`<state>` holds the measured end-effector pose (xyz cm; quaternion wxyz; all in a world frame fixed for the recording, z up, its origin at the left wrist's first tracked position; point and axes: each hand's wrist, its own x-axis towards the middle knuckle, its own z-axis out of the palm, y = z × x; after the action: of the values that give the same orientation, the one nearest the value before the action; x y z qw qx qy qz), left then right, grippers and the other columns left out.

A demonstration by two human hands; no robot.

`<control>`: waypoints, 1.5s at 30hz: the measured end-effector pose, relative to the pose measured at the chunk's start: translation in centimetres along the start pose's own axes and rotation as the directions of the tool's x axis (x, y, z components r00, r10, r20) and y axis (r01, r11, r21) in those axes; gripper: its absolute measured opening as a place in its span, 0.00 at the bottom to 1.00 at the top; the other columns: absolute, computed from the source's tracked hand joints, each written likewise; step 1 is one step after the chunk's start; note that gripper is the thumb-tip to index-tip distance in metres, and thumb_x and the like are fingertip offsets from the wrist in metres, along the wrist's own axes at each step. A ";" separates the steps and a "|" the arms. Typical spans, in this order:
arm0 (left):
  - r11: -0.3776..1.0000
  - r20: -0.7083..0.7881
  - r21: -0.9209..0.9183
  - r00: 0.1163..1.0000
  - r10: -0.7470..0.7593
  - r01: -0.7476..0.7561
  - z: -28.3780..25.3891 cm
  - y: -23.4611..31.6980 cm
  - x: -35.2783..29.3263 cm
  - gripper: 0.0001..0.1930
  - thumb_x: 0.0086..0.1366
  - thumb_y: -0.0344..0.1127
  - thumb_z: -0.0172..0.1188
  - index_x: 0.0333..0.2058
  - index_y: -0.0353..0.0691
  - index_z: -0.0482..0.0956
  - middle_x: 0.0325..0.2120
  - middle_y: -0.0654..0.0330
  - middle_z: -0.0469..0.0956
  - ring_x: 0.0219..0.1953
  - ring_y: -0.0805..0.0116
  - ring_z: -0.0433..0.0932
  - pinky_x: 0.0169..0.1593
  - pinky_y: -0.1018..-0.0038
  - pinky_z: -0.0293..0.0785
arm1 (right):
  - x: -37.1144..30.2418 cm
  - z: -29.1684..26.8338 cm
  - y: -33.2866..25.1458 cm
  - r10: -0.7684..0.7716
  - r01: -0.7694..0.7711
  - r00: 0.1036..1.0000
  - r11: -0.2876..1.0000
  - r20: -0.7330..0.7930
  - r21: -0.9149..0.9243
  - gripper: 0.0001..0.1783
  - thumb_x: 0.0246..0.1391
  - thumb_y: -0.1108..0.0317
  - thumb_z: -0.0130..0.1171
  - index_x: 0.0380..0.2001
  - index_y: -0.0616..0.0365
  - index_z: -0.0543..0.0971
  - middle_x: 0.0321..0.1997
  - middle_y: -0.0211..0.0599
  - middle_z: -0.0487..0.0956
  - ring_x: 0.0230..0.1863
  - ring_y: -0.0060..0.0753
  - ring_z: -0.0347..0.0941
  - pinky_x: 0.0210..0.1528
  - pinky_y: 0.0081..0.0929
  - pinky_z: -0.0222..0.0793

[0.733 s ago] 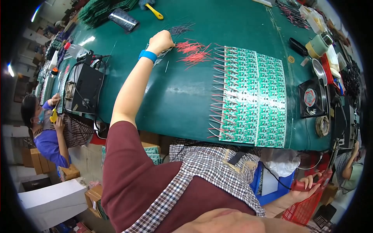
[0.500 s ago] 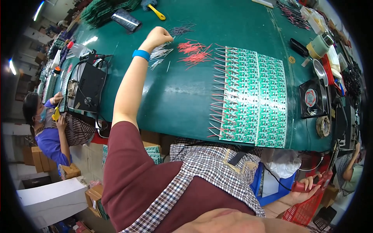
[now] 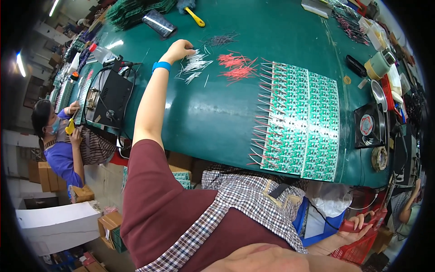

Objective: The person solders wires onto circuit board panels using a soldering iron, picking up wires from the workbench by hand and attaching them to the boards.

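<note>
My left hand [image 3: 180, 51], with a blue band at its wrist, reaches to the upper end of a pile of white wires [image 3: 195, 62]. Its fingers are curled together, and whatever lies between them is hidden. Right of that pile lie red wires [image 3: 238, 68], with black wires [image 3: 222, 40] farther back. A panel of green circuit boards [image 3: 290, 118] rests on the table; red and white wires stick out along its left edge. Low at the right, my right hand [image 3: 357, 226] is closed around a red-handled tool [image 3: 348, 225] with a black cord; its tip cannot be made out.
A black box-shaped device [image 3: 113, 95] with cables stands at the left table edge. A small fan [image 3: 366, 124] and a green-and-tan bottle [image 3: 378, 65] stand at the right. A yellow-handled brush [image 3: 195, 18] lies at the back. A co-worker [image 3: 63, 149] sits at the left.
My left hand has moved slightly down and left relative to the wire piles, uncovering more of the white wires. My right hand still grips the red-handled tool. The whole view has shifted slightly.
</note>
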<state>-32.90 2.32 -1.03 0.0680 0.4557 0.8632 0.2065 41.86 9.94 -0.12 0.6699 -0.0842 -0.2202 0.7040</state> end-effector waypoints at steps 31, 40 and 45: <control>0.976 -0.102 -0.218 0.995 -0.015 -0.007 1.3 -0.7 -0.6 0.08 0.46 0.29 0.60 0.26 0.32 0.78 0.21 0.57 0.77 0.23 0.72 0.74 0.30 0.76 0.70 | 3.0 -2.8 0.6 0.210 -0.382 0.697 0.918 0.685 0.107 0.19 0.55 0.62 0.48 0.49 0.52 0.64 0.45 0.33 0.66 0.20 0.20 0.60 0.16 0.11 0.55; 0.790 -0.102 -0.611 0.984 -0.148 0.056 0.4 0.6 -2.3 0.08 0.54 0.29 0.57 0.31 0.29 0.78 0.20 0.62 0.77 0.18 0.82 0.65 0.23 0.84 0.63 | 1.2 1.2 2.7 -0.036 0.027 0.996 0.993 -0.077 -0.112 0.18 0.55 0.62 0.48 0.48 0.53 0.66 0.45 0.32 0.67 0.20 0.20 0.60 0.16 0.12 0.55; 0.688 -0.183 -0.725 0.973 -0.141 -0.036 -0.3 2.4 -3.9 0.09 0.56 0.32 0.57 0.31 0.30 0.78 0.22 0.62 0.78 0.17 0.83 0.64 0.22 0.85 0.62 | 2.4 1.3 3.8 -0.034 0.030 0.999 0.994 -0.040 -0.102 0.18 0.54 0.61 0.49 0.47 0.54 0.66 0.44 0.33 0.67 0.20 0.20 0.60 0.15 0.12 0.55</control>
<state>-28.94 0.27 0.02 0.1504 0.3406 0.7263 0.5778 37.67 12.03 -0.19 0.6803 -0.1291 -0.2430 0.6793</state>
